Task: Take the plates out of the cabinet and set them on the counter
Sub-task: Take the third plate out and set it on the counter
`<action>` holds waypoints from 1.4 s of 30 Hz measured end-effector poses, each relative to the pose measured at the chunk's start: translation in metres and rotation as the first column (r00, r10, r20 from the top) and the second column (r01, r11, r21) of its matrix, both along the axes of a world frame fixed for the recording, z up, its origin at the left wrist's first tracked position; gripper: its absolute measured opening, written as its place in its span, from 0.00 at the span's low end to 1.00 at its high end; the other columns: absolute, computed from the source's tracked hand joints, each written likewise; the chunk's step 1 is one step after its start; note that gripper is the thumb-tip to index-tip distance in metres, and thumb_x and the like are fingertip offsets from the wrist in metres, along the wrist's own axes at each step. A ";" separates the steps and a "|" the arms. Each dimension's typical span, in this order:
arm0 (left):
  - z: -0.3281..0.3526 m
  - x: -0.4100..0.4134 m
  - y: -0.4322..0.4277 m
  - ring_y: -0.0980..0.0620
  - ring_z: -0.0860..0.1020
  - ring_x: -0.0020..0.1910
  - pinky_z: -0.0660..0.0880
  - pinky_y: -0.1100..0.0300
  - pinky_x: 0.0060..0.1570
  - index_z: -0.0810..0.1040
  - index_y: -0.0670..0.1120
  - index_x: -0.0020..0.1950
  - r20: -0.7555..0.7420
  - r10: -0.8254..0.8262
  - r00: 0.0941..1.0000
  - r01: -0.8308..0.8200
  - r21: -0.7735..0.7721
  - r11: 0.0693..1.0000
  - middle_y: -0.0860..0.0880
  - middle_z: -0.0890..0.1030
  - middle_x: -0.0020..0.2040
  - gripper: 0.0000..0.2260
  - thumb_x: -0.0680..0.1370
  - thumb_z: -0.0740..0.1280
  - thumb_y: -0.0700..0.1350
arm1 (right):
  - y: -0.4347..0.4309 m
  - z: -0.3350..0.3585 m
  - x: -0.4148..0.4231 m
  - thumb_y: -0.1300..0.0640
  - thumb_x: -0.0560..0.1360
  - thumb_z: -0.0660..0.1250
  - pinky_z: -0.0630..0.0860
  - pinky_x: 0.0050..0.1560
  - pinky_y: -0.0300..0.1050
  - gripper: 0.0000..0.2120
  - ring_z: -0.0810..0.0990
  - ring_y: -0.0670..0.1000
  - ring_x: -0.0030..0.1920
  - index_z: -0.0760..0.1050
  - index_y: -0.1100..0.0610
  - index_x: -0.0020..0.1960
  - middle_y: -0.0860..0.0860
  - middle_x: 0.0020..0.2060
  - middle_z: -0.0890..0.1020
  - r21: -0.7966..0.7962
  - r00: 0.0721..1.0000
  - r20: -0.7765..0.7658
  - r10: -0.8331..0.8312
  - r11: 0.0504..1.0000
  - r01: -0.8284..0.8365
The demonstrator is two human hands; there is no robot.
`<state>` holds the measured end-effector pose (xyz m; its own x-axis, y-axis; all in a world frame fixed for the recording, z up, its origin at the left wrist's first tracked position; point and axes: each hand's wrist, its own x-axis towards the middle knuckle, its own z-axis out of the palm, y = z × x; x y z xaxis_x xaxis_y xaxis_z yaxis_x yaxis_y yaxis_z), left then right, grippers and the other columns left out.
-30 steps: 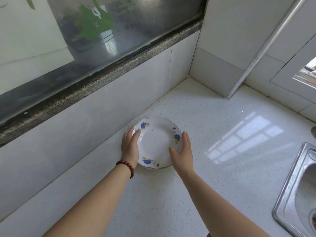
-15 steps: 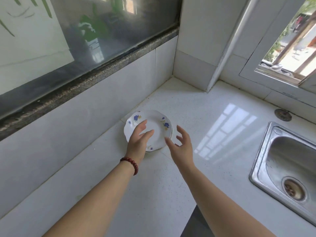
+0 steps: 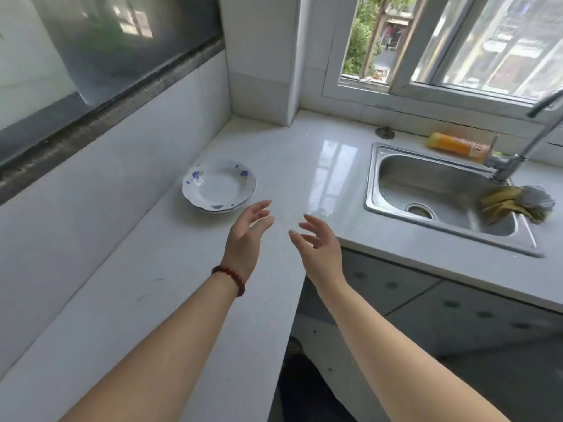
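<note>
A white plate with blue flowers on its rim (image 3: 218, 186) rests on the white counter (image 3: 170, 269), close to the tiled wall on the left. It looks like two plates stacked, but I cannot tell for sure. My left hand (image 3: 247, 239), with a red bead bracelet on the wrist, hovers in front of the plate, fingers spread, holding nothing. My right hand (image 3: 318, 249) is beside it over the counter's inner corner, also empty with fingers apart. Grey cabinet doors (image 3: 426, 303) run below the counter on the right.
A steel sink (image 3: 441, 196) is set into the counter at the right, with a tap (image 3: 518, 153), a yellow cloth and scourer (image 3: 518, 205) on its rim and an orange bottle (image 3: 457, 146) lying behind it. A window stands above the sink.
Both hands have let go of the plate and pulled back toward me. The view has swung to the right, bringing the sink and window into sight.
</note>
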<state>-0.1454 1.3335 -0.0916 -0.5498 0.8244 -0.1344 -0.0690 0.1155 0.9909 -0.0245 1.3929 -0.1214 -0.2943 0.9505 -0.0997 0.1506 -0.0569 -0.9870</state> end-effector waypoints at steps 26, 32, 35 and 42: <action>0.032 0.420 -0.073 0.55 0.78 0.52 0.71 0.57 0.49 0.78 0.58 0.54 -0.005 -0.862 0.507 0.861 0.046 0.506 0.55 0.80 0.53 0.10 0.76 0.63 0.47 | -0.198 0.026 0.412 0.49 0.71 0.71 0.75 0.35 0.30 0.06 0.79 0.35 0.38 0.78 0.47 0.47 0.42 0.40 0.82 -0.017 0.545 -0.113 -0.831 0.550 0.835; 0.030 0.539 -0.154 0.56 0.78 0.51 0.71 0.59 0.46 0.78 0.56 0.55 0.015 -0.946 0.324 0.945 0.035 0.324 0.54 0.81 0.52 0.10 0.75 0.63 0.49 | -0.299 0.023 0.516 0.49 0.71 0.71 0.77 0.37 0.32 0.07 0.80 0.35 0.37 0.78 0.48 0.48 0.43 0.40 0.82 -0.038 0.355 -0.097 -0.930 0.360 0.932; 0.021 0.584 -0.200 0.57 0.79 0.51 0.71 0.60 0.47 0.79 0.56 0.55 0.017 -0.968 0.250 0.968 0.012 0.250 0.54 0.81 0.54 0.09 0.77 0.62 0.48 | -0.348 0.016 0.555 0.51 0.72 0.70 0.78 0.41 0.34 0.06 0.80 0.35 0.39 0.78 0.50 0.48 0.42 0.41 0.82 -0.051 0.269 -0.091 -0.959 0.274 0.960; -0.002 0.654 -0.283 0.54 0.79 0.52 0.71 0.54 0.53 0.79 0.60 0.50 0.057 -0.989 0.136 0.991 -0.029 0.134 0.51 0.80 0.57 0.08 0.77 0.62 0.51 | -0.440 -0.008 0.609 0.52 0.73 0.70 0.78 0.45 0.39 0.07 0.80 0.40 0.43 0.78 0.53 0.49 0.44 0.44 0.82 -0.103 0.147 -0.054 -0.988 0.152 0.983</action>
<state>0.5087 1.0510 -0.0932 0.7392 0.6465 -0.1888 0.1256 0.1431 0.9817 0.5845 0.9526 -0.1298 0.8801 0.4391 -0.1807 -0.1418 -0.1202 -0.9826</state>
